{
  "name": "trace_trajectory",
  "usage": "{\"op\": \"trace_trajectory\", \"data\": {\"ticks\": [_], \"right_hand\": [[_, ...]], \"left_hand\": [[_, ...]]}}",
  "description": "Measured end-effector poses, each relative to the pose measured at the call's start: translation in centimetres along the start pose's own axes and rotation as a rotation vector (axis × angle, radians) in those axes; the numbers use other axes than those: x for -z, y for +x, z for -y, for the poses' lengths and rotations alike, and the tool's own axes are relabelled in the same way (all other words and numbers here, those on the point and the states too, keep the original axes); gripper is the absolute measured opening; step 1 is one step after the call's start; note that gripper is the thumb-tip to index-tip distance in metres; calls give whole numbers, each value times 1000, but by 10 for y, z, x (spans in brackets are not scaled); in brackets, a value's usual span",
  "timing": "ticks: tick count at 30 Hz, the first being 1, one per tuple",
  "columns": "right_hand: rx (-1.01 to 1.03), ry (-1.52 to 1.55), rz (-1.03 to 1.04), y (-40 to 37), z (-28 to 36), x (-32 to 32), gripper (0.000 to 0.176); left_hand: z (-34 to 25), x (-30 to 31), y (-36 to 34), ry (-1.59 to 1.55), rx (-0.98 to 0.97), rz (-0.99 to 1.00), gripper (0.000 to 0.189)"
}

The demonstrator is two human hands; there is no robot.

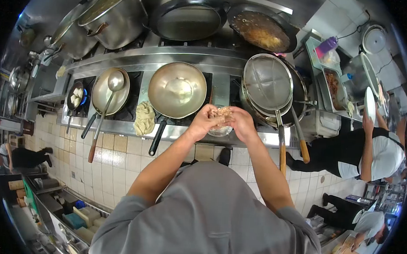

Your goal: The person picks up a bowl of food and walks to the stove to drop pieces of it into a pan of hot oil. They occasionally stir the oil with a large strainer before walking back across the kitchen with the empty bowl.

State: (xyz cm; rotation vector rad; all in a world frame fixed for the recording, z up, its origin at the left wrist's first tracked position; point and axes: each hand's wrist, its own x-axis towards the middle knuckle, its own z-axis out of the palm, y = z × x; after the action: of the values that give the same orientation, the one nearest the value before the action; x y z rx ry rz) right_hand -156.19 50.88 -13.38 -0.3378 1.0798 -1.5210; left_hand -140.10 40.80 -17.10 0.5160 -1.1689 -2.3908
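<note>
Both hands are close together at the front edge of the stove. My left hand (202,123) and my right hand (243,124) have curled fingers around a clump of pale pinkish-brown food pieces (221,115), whose exact kind I cannot make out. Beneath the clump is a small clear bowl (219,132), partly covered by the fingers. To the left of my hands sits a wide empty-looking pan (178,90) with a black handle. On the right, a round mesh strainer (268,82) rests over a larger pan, its wooden handle pointing toward me.
Left along the stove are a crumpled cloth (145,118), a pan (104,95) with a ladle (115,81), and a small pan of white pieces (76,97) beside a blue flame. Behind stand a stockpot (112,21) and an oily wok (263,30). A co-worker (370,150) holds a plate (370,104).
</note>
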Motion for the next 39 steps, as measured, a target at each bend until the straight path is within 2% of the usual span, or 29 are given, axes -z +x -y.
{"op": "trace_trajectory", "data": {"ticks": [1,3,5,6,7,8,9,12,13,15,17,21,23,25,27,30,33,34,35,37,38,39], "right_hand": [[3,1,-3,0,0,-2,22],[3,-208,2,2,0,-5,23],[37,-310,-42,-1,-1,-11,22],[69,-414,-83,-2,-1,-14,21],[70,-413,-85,0,-4,-15,21],[160,-593,-163,3,-8,-15,18],[250,-772,-242,5,-12,-14,14],[353,-660,-270,-1,-3,-29,10],[354,-659,-271,1,-1,-27,10],[255,-308,-249,7,5,-24,11],[265,-313,-229,7,22,-30,13],[421,-170,-181,13,59,-25,14],[300,-199,-183,4,88,-33,19],[270,-181,-114,5,96,-23,25],[172,-40,52,6,103,-18,28],[139,46,61,7,109,-22,30],[179,-78,23,15,104,-18,29],[207,-183,0,17,105,-20,26],[217,-187,2,19,111,-20,26],[285,-516,-150,23,123,-23,23],[432,-535,-273,27,127,-28,20],[444,-538,-268,39,134,-21,20]], "left_hand": [[-3,-8,1,259,-91,-103,31],[-21,-23,-2,334,-111,-129,29],[-32,-27,-4,615,19,-103,17],[-31,-29,-4,616,18,-100,17],[-29,-31,-4,672,-71,-135,13],[-28,-32,-4,726,-160,-171,10],[-29,-31,-4,727,-159,-169,10],[-32,-26,-6,893,-98,-128,13],[-31,-27,-7,822,-129,-119,14],[-31,-27,-9,750,-160,-108,14],[-38,-31,-14,708,-89,-103,14],[-30,-26,-16,533,-37,-89,16],[-24,-16,-14,354,8,-128,16],[-24,-14,-13,280,8,-127,15],[-26,-13,-11,205,4,-125,14],[-18,-2,-8,83,44,-139,20],[-20,-4,-9,83,83,-188,26],[-25,-11,-10,-50,87,-189,32],[-27,-13,-10,-47,79,-181,32],[-29,-14,-13,-84,101,-228,33],[-30,-11,-15,-50,107,-227,27],[-31,-10,-16,-48,95,-222,27]]}}
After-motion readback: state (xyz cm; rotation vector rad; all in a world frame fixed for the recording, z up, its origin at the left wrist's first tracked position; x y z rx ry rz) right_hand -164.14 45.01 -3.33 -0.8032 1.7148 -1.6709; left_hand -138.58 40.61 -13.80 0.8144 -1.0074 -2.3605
